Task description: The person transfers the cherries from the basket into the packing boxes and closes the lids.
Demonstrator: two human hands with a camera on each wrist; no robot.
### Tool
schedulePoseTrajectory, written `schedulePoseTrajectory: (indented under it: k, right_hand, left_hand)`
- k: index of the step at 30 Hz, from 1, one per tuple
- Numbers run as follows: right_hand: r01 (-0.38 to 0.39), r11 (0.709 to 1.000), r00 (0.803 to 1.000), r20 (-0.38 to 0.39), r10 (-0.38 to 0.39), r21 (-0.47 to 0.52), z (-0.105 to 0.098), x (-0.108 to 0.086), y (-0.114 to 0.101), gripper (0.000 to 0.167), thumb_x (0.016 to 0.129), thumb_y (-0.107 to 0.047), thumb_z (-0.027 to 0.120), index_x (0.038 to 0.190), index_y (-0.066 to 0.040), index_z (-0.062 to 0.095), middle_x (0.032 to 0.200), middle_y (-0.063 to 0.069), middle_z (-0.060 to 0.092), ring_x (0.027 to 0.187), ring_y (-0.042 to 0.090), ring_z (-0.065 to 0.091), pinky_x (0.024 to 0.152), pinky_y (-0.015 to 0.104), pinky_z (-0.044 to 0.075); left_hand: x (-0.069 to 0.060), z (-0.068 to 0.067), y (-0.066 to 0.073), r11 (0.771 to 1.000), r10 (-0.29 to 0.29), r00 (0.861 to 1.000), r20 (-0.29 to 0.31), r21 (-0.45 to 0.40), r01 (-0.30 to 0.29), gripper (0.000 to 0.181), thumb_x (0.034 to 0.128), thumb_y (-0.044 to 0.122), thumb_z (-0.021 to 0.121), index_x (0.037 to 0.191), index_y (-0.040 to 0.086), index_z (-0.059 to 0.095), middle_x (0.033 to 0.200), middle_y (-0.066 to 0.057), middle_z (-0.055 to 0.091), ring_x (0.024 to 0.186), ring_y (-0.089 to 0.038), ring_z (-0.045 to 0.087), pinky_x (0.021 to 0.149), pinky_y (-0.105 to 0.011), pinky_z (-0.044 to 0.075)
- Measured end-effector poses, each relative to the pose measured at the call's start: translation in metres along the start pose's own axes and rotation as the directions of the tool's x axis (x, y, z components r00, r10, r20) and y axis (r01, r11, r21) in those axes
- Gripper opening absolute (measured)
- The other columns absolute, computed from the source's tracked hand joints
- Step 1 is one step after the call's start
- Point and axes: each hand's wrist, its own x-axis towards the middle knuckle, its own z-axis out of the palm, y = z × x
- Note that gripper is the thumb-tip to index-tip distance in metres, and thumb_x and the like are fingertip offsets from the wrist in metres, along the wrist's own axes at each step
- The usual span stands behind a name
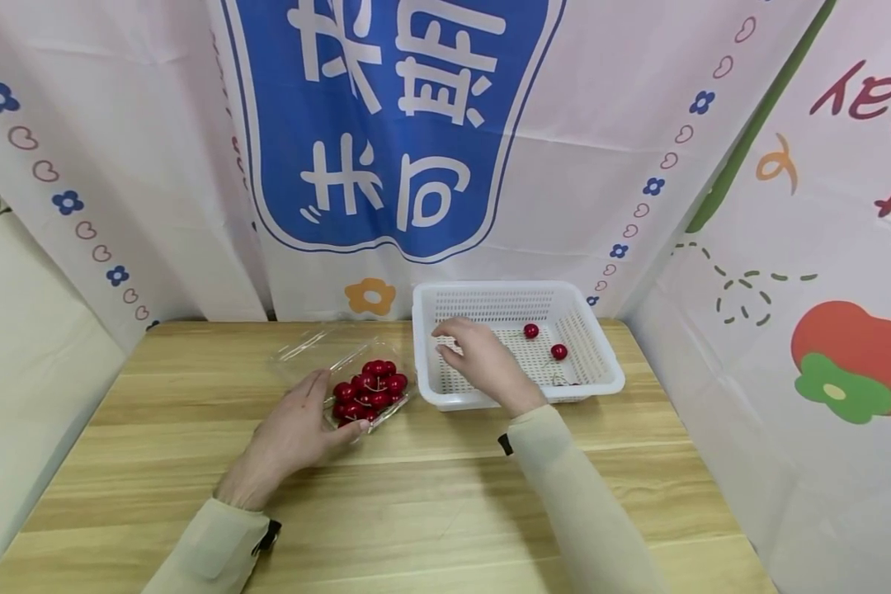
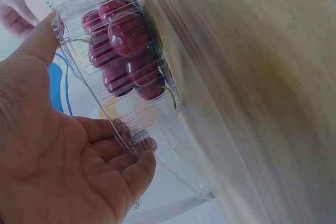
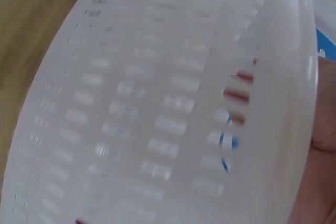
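My left hand (image 1: pixel 291 433) grips a clear plastic box (image 2: pixel 79 72), with the thumb at one end and curled fingers at the other. Red cherries (image 1: pixel 371 388) with green stems fill part of this box, whose clear lid (image 1: pixel 319 351) lies folded back. Over the left part of a white perforated basket (image 1: pixel 612 381) is my right hand (image 1: pixel 483 359), its thumb and forefinger apart. Inside the basket are a cherry (image 1: pixel 530 331) towards the back and another cherry (image 1: pixel 559 352) on the right. In the right wrist view the basket wall hides the fingertips; red patches show through its slots.
Both containers stand on a wood-grain table (image 1: pixel 416 503), close to its back edge. Behind it hangs a white printed cloth (image 1: pixel 564 165) with a blue panel. Another printed cloth (image 1: pixel 772 371) closes off the right side.
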Motion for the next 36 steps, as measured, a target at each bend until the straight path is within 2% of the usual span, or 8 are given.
schedulePoseTrajectory:
  k: [8, 15, 22, 31, 36]
  right_hand:
    - [-0.061, 0.997, 0.998, 0.021, 0.062, -0.044, -0.010, -0.012, 0.029, 0.030, 0.114, -0.014, 0.077, 0.141, -0.002, 0.079, 0.149, 0.016, 0.080, 0.142, 0.036, 0.077, 0.122, 0.051, 0.065]
    - [-0.130, 0.988, 0.988, 0.073, 0.136, -0.079, -0.020, -0.025, 0.047, 0.033, 0.114, -0.015, 0.078, 0.144, -0.002, 0.077, 0.152, 0.018, 0.078, 0.145, 0.038, 0.074, 0.127, 0.055, 0.060]
    - [-0.187, 0.973, 0.969, 0.137, 0.205, -0.135, -0.028, -0.036, 0.068, 0.037, 0.113, -0.017, 0.080, 0.147, -0.002, 0.077, 0.153, 0.019, 0.078, 0.146, 0.039, 0.074, 0.128, 0.057, 0.059]
    - [-0.274, 0.944, 0.945, 0.128, 0.300, -0.186, -0.037, -0.045, 0.098, 0.044, 0.111, -0.016, 0.082, 0.150, 0.001, 0.073, 0.155, 0.024, 0.074, 0.148, 0.044, 0.070, 0.131, 0.060, 0.056]
    - [-0.332, 0.920, 0.920, 0.141, 0.365, -0.210, -0.038, -0.046, 0.112, 0.049, 0.111, -0.017, 0.081, 0.154, 0.004, 0.070, 0.155, 0.027, 0.072, 0.147, 0.047, 0.070, 0.131, 0.062, 0.055]
  left_hand:
    - [-0.001, 0.000, 0.000, 1.000, 0.005, 1.000, -0.006, 0.000, -0.005, 0.125, 0.0993, 0.074, 0.085, 0.171, -0.018, 0.040, 0.179, -0.043, 0.043, 0.163, -0.065, 0.050, 0.134, -0.075, 0.047]
    - [-0.002, 0.000, 0.000, 1.000, -0.005, 1.000, 0.005, 0.000, 0.005, 0.127, 0.1000, 0.075, 0.083, 0.173, -0.018, 0.037, 0.180, -0.044, 0.040, 0.165, -0.066, 0.047, 0.135, -0.076, 0.044]
    - [-0.001, 0.001, -0.001, 1.000, -0.015, 1.000, 0.018, 0.001, 0.015, 0.126, 0.1015, 0.075, 0.081, 0.175, -0.017, 0.035, 0.182, -0.043, 0.038, 0.167, -0.065, 0.044, 0.137, -0.075, 0.043]
    - [-0.001, 0.001, -0.001, 1.000, -0.010, 1.000, 0.014, -0.002, 0.011, 0.126, 0.1019, 0.075, 0.081, 0.174, -0.017, 0.036, 0.182, -0.043, 0.038, 0.167, -0.064, 0.044, 0.138, -0.075, 0.042]
    - [-0.001, 0.000, -0.001, 1.000, -0.003, 1.000, 0.008, -0.002, 0.003, 0.125, 0.1013, 0.075, 0.081, 0.173, -0.017, 0.037, 0.181, -0.043, 0.039, 0.166, -0.064, 0.045, 0.137, -0.074, 0.043]
